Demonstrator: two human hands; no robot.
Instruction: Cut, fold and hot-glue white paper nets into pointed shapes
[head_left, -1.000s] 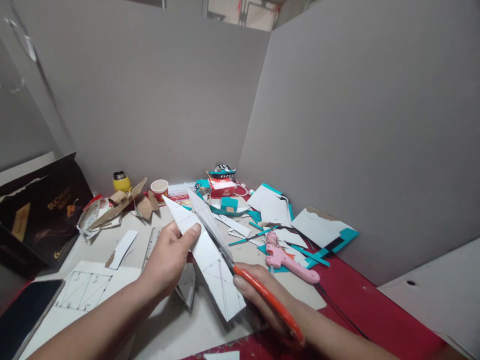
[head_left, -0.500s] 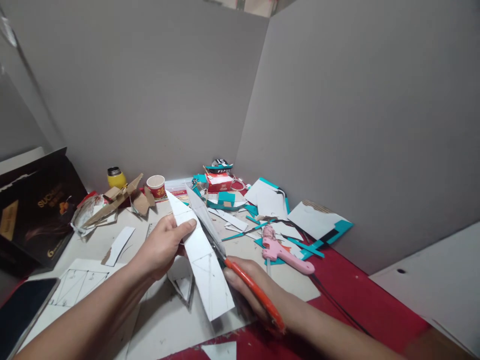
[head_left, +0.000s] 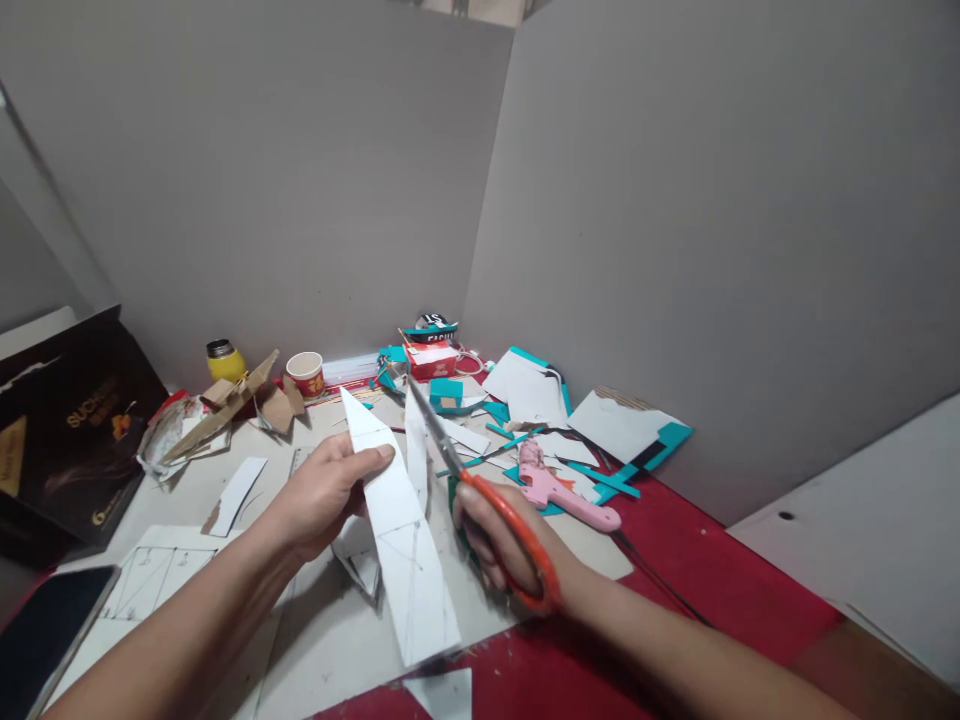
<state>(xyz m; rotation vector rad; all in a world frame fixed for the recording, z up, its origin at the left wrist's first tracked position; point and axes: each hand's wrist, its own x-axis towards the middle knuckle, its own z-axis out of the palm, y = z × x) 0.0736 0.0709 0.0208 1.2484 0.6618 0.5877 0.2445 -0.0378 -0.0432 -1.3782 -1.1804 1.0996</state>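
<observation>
My left hand (head_left: 337,490) pinches a long white piece of card (head_left: 409,560) near its pointed upper end, thumb on the face. Pencil lines cross the card. My right hand (head_left: 499,540) is wrapped round the handles of orange-handled scissors (head_left: 442,440), whose blades point up and away. The blades are apart from the card's right edge. A narrow white strip (head_left: 416,450) stands between card and blades; whether it is still joined to the card I cannot tell. Behind my left hand a small folded white card shape (head_left: 358,555) lies on the work board, partly hidden.
A pink glue gun (head_left: 566,498) lies right of my right hand, near teal-edged card scraps (head_left: 622,430). At the back stand a paper cup (head_left: 305,375) and a yellow jar (head_left: 226,360). A phone (head_left: 52,625) and a dark box (head_left: 67,430) are at left.
The scissors have come away from the card's right edge and tilted more upright in my right hand. The narrow strip now stands apart from the blades. My left hand keeps its pinch.
</observation>
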